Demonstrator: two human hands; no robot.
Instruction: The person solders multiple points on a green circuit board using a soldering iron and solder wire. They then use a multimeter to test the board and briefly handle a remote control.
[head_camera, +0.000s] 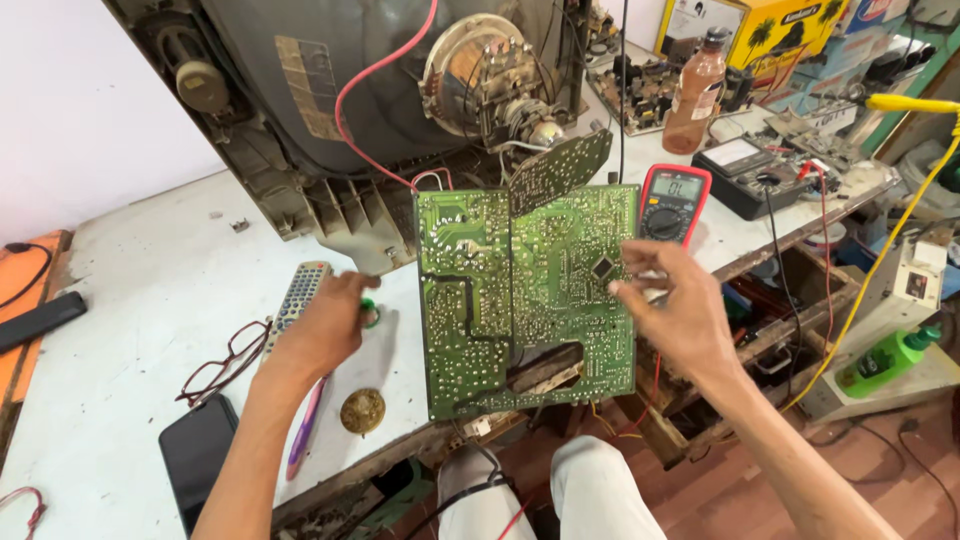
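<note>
A large green circuit board (470, 300) lies solder side up at the table's front edge, below the open back of an old tube television (330, 90). My right hand (675, 315) hovers at the board's right edge with its fingers apart, and nothing shows in it. My left hand (320, 328) rests on the table to the left of the board, fingers closed on a small green round reel (371, 315). A grey remote control (300, 290) lies just behind that hand.
A red multimeter (673, 203) and a black analogue meter (745, 165) sit behind my right hand, with a brown bottle (695, 95) further back. Glasses (225, 362), a dark phone (195, 455), a purple pen (305, 435) and a round brass tin (362, 410) lie front left. A yellow cable (900, 225) hangs at the right.
</note>
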